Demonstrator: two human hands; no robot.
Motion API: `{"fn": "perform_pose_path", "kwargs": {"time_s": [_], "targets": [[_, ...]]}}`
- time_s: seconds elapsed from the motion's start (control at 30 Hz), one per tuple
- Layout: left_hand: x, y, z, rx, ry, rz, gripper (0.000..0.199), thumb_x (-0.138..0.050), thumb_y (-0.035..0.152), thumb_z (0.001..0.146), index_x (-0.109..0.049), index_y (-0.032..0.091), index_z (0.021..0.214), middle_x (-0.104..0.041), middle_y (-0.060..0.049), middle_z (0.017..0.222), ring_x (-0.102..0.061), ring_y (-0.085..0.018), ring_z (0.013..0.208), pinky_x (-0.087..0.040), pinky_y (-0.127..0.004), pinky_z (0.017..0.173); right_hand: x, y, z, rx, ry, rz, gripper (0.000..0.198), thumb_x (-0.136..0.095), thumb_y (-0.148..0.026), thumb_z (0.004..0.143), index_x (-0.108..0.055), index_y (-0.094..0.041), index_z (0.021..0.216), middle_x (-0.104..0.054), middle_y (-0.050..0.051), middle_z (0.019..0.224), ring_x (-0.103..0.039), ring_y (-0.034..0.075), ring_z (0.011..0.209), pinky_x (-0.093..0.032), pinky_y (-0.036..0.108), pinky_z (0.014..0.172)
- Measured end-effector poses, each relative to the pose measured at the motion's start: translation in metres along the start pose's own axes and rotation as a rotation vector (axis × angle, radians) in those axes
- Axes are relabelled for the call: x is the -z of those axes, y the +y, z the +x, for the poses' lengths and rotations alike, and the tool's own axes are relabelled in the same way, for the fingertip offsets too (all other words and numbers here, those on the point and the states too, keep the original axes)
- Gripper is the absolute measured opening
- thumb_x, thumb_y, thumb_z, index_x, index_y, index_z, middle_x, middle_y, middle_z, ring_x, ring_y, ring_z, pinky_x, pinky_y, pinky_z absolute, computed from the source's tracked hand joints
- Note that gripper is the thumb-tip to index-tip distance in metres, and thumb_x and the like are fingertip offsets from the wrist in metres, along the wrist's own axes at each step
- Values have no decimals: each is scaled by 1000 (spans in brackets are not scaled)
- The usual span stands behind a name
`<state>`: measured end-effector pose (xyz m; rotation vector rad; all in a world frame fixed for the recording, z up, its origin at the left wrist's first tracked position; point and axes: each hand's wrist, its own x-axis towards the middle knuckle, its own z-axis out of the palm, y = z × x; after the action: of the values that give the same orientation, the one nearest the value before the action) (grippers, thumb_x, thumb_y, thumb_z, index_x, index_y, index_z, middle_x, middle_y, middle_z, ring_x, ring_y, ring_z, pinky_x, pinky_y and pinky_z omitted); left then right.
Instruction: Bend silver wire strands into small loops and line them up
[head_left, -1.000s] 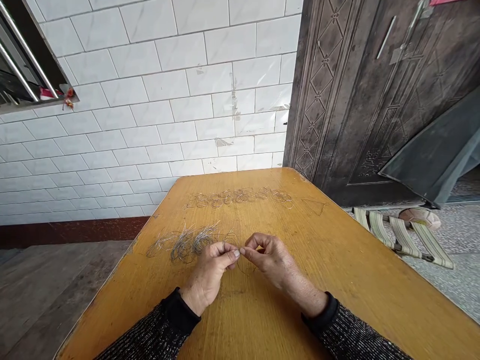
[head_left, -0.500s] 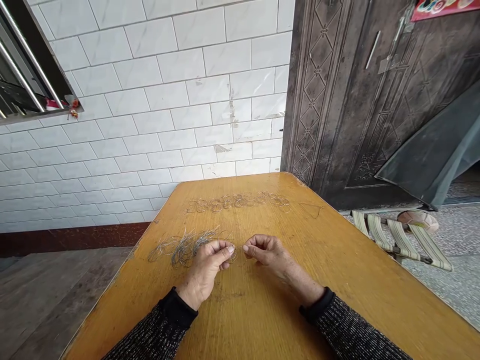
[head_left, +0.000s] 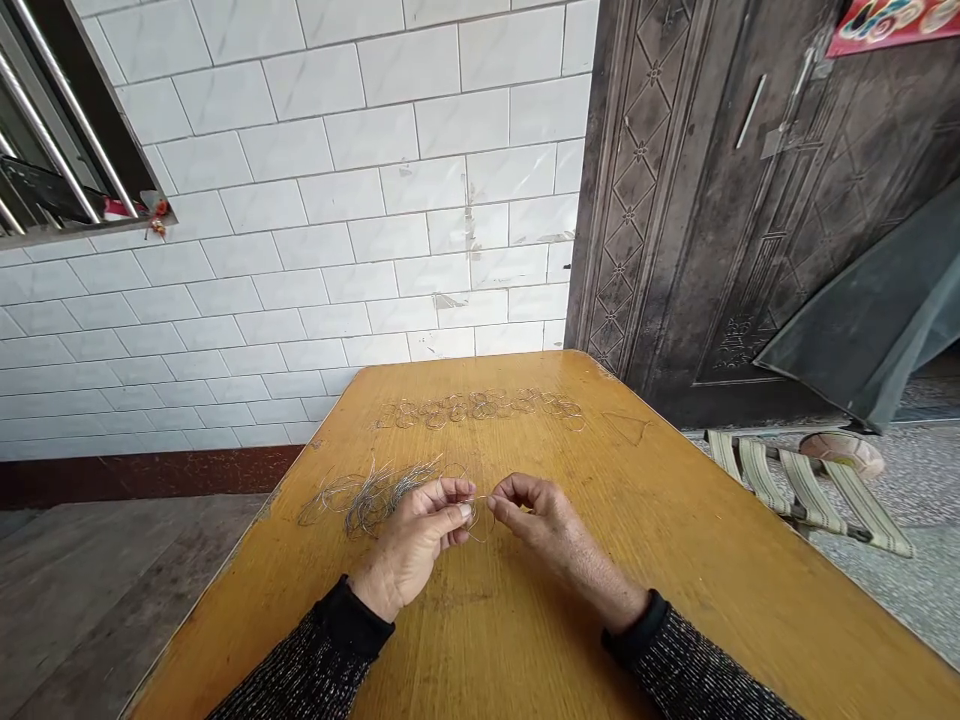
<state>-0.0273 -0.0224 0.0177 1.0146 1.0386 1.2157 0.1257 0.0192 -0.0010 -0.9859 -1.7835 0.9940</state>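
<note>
Thin wire (head_left: 481, 498) spans the small gap between my hands over the middle of the table. My left hand (head_left: 427, 525) is closed, thumb against the fingers, pinching a looped part of this wire that curves below the fingertips. My right hand (head_left: 532, 508) pinches the other end between thumb and forefinger. Just behind and left of my left hand lies a tangled bundle of grey wire (head_left: 367, 500). Farther back, a row of thin wire loops (head_left: 480, 406) stretches across the table.
The yellow wooden table (head_left: 465, 640) reaches to a white tiled wall (head_left: 315, 190). A single bent wire (head_left: 630, 425) lies at its right rear. Right of the table are a strap-seat stool (head_left: 806, 490), a ball (head_left: 844, 453) and a dark carved door (head_left: 720, 220).
My right hand has taken hold of the wire end, and a strand now shows between both hands. A loop hangs more visibly beneath my left fingertips. The view has shifted slightly.
</note>
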Motion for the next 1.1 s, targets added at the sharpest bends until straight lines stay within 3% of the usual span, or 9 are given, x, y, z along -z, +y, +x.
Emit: {"fn": "perform_pose_path", "kwargs": {"time_s": [0.13,0.37,0.63,1.1], "targets": [[0,-2,1,-66,28,36,23,-69,21,61,-62,14,83,-55,-2,79,-47,-9,65,-36,-24,62,1,-3,-1,54,-19,4,24,-51,-34,75,-49,-16,59,-43,-3,55,-38,9,52,-30,21,49],[0,-2,2,-122,53,-38,23,-70,21,60,-60,14,79,-53,-1,79,-48,-10,68,-38,-25,63,1,1,-1,30,10,53,30,-46,-40,79,-47,-17,60,-45,-1,56,-39,9,50,-33,21,48],[6,-5,3,-117,-37,123,25,-66,24,66,-60,15,89,-56,0,69,-48,-11,65,-35,-27,64,-1,-2,-2,8,-35,66,29,-47,-39,77,-47,-17,59,-47,-1,56,-41,9,51,-35,21,48],[-1,-3,1,-117,-13,-60,23,-69,20,61,-61,16,82,-53,0,77,-47,-9,64,-35,-25,63,0,0,-2,-6,-6,69,28,-46,-37,77,-46,-17,57,-46,-1,54,-41,9,50,-34,21,47]]}}
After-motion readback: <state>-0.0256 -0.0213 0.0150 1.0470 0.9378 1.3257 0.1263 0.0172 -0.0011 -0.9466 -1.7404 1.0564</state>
